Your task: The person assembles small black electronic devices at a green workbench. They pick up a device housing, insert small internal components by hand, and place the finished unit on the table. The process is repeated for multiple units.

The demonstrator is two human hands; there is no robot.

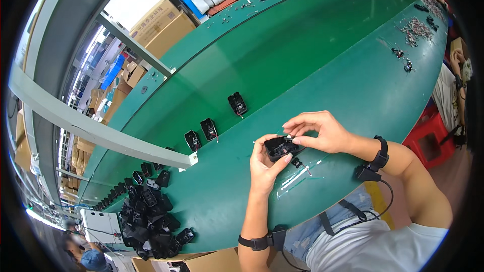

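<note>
A black plastic housing (275,147), open side up, is gripped in my left hand (264,168), with the thumb along its near edge and the fingers behind it. My right hand (322,133) reaches over the housing's right end, thumb and forefinger pinched together. At those fingertips shows a small white part (289,137), too small to name. Just under the housing, a small black piece (297,163) with a thin wire lies on the green table (217,196).
Black housings (208,129) stand spaced along the green belt (282,65). A big heap of black housings (146,211) lies at left, beside a grey metal post (101,121). Small wired parts (416,31) are piled at far right. A red stool (431,136) and another person (456,70) are on the right.
</note>
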